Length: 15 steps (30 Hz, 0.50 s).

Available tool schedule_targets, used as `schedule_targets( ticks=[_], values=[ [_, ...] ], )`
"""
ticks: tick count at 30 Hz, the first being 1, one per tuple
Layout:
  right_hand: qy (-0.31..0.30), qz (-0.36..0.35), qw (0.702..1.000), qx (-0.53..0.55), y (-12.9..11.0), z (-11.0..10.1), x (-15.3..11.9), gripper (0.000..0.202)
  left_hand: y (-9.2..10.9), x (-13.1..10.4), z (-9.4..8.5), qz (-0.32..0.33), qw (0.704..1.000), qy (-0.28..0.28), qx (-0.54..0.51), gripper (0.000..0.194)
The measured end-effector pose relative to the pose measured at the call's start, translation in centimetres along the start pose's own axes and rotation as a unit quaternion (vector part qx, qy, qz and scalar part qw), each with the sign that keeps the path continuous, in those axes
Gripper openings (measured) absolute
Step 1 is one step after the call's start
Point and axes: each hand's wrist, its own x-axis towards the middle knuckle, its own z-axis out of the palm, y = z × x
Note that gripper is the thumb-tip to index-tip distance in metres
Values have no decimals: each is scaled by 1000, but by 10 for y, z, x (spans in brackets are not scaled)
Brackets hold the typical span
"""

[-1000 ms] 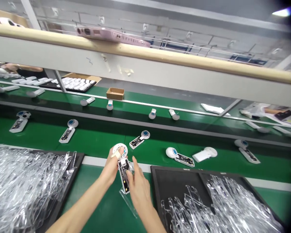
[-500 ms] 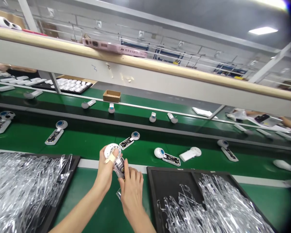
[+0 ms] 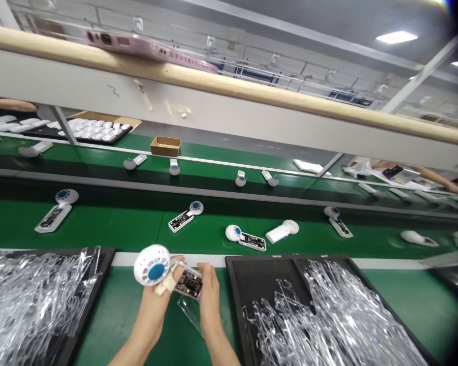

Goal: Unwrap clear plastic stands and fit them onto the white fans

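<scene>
Between my two hands is a white handheld device (image 3: 152, 265) with a round head, a blue disc at its centre, and a handle that shows a dark circuit board (image 3: 189, 283). My left hand (image 3: 152, 310), with a pale wrap on one finger, grips it at the neck, below the round head. At the far end of the handle, the fingers of my right hand (image 3: 210, 300) close on its edge. A clear plastic piece (image 3: 191, 312) lies on the green table under the handle, partly behind my right hand.
Black trays of clear plastic pieces flank my hands, left (image 3: 109, 256) and right (image 3: 259, 264). Similar white devices (image 3: 246, 239) lie on the green belt beyond. A brown box (image 3: 165, 146) stands farther back. A pink phone (image 3: 148, 48) rests on the wooden rail. Other people's arms show at both sides.
The device has turned so its round head now faces me with the blue disc showing, and its handle points right. My hands have come lower. The belt's devices appear farther left.
</scene>
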Motion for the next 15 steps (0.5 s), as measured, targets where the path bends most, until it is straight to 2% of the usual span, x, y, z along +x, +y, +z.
schedule_targets(
  ticks=[2, 5, 8, 11, 12, 15],
  values=[
    [24, 36, 999, 12, 3, 8, 7, 65, -2, -9, 2, 35, 999, 27, 22, 48],
    [36, 39, 999, -3, 5, 17, 7, 65, -6, -18, 2, 28, 997, 59, 28, 52],
    [-3, 30, 999, -26, 1, 20, 2, 64, -1, -4, -8, 5, 998, 49, 45, 58],
    [-102, -14, 992, -70, 0, 8, 1, 58, 18, 48, -31, -5, 986, -5, 168, 55],
    [-131, -37, 986, -92, 3, 0, 2, 52, 27, 72, -42, 13, 966, 22, 258, 52],
    [-188, -112, 963, -159, 19, -34, 3, 26, 58, 143, -74, 48, 927, 93, 361, 47]
  ],
)
